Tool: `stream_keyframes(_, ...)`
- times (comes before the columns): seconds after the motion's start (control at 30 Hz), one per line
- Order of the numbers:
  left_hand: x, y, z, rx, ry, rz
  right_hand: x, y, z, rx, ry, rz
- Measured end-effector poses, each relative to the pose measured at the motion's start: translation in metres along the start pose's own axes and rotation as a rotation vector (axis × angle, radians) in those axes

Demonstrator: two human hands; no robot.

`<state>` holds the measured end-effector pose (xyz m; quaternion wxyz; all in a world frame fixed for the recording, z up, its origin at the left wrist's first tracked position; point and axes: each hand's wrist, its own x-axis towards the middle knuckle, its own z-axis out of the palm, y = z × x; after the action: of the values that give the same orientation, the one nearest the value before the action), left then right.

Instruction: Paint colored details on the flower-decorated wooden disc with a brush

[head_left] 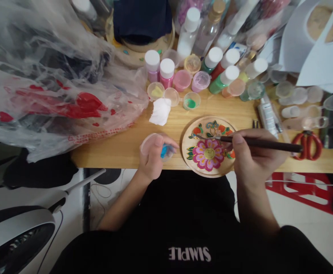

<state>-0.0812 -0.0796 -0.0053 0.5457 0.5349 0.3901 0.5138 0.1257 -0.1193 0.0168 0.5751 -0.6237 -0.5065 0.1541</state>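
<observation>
My right hand (252,156) grips a dark-handled paintbrush (269,145), its tip over the upper left of a round wooden plate (187,160). Whether the bristles touch the surface I cannot tell. On the plate is a raised, gold-outlined design with a pink and purple flower (200,155), green leaves and orange-red shapes. Left of the plate, my left hand (152,158) is closed around a small clear plastic cup (168,153) with blue paint inside. The cup's open lid (148,142) shows beside my thumb.
Behind the plate stand several paint cups (192,101) and white-capped bottles (167,71). A torn white paper (160,112) lies left of them. A plastic bag (69,106) with red hearts covers the left side. Red-handled scissors (307,146) and a tube (267,114) lie to the right.
</observation>
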Motion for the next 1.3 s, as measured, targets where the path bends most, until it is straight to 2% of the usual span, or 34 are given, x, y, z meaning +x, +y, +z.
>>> stream_keyframes(0.27, 0.000, 0.002, 0.000, -0.009, 0.003, 0.003, 0.001, -0.001, 0.001, 0.003, -0.008, -0.005)
stream_keyframes(0.7, -0.001, 0.002, -0.001, 0.015, 0.010, -0.067, 0.001, 0.005, 0.001, 0.004, -0.017, -0.046)
stream_keyframes(0.93, -0.001, 0.001, -0.001, 0.003, -0.003, 0.018, 0.001, 0.008, -0.002, 0.004, -0.005, -0.042)
stream_keyframes(1.3, 0.000, 0.001, -0.001, 0.018, 0.006, -0.003, 0.001, 0.007, -0.001, -0.011, -0.018, -0.036)
